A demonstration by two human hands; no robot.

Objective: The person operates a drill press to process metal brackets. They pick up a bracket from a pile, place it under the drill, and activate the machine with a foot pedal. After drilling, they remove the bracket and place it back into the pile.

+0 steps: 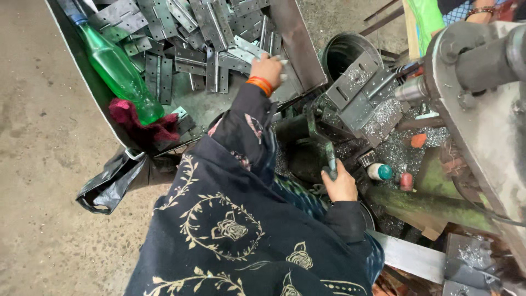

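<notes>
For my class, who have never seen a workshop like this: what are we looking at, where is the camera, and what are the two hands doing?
There is one picture, taken by a camera worn on the worker's head and looking down, so you see the person's own dark patterned sleeves and hands. The left hand reaches into a metal tray full of grey metal hinges and touches one of them. A green plastic bottle and a red rag also lie in that tray. The right hand grips a lever on a machine, probably a drill or press. A hinge sits clamped in its fixture, covered in shiny metal shavings. Beside it are a small green-capped bottle and a round metal bucket.
</notes>
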